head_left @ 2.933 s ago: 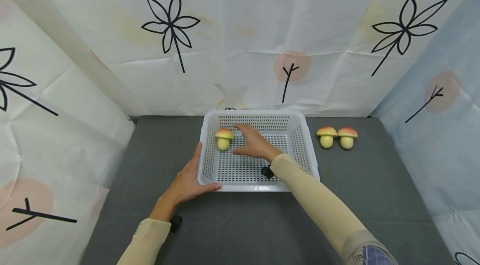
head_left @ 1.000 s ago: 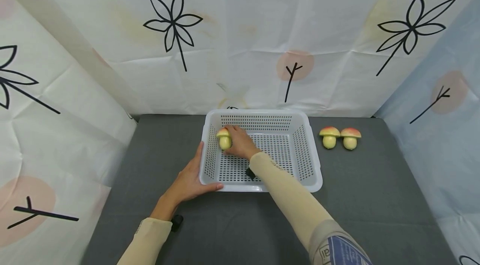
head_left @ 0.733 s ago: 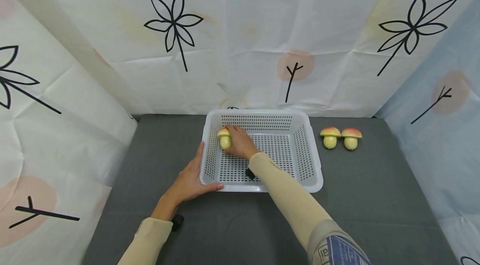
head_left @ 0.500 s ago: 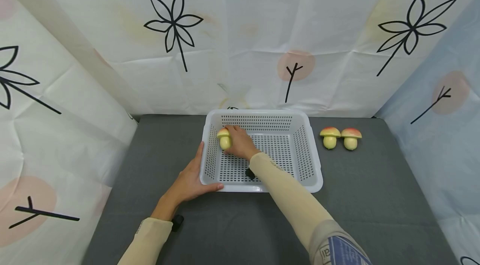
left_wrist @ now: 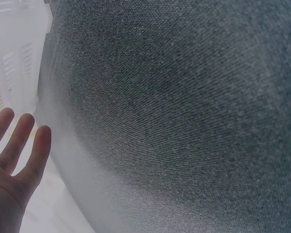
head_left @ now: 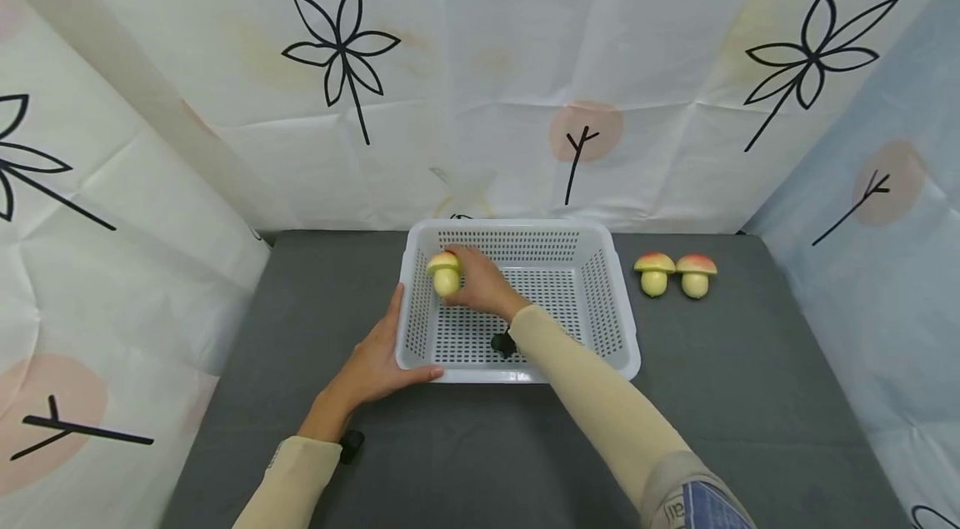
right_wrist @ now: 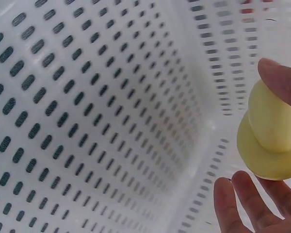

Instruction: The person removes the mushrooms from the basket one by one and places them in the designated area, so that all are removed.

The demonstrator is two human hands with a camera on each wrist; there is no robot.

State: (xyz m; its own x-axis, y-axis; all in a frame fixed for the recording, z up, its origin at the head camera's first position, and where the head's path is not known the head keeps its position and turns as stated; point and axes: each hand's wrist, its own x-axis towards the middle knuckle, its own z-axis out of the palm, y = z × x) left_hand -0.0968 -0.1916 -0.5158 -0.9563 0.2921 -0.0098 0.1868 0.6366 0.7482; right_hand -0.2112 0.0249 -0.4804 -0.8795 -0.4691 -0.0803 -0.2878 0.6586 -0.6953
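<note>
My right hand (head_left: 483, 283) grips a toy mushroom (head_left: 446, 275) between thumb and fingers, at the left end of a white perforated basket (head_left: 517, 376). In the right wrist view, the mushroom's pale yellow stem (right_wrist: 271, 121) and the underside of its cap show, off the basket floor. My left hand (head_left: 375, 362) touches the basket's front left corner, its thumb along the front rim and its fingers along the left side. Seen in the left wrist view, the fingers (left_wrist: 39, 150) are fairly straight and spread beside the basket wall (left_wrist: 19, 58).
Two more toy mushrooms with red and yellow caps, a left one (head_left: 654, 275) and a right one (head_left: 695, 276), stand side by side right of the basket. A dark grey cloth (head_left: 480, 454) covers the table. Patterned white curtains (head_left: 480, 96) rise behind and at both sides.
My right hand has moved left, taken hold of the mushroom in the basket, and just now lifted and tilted it slightly. The left hand stays at the basket's corner.
</note>
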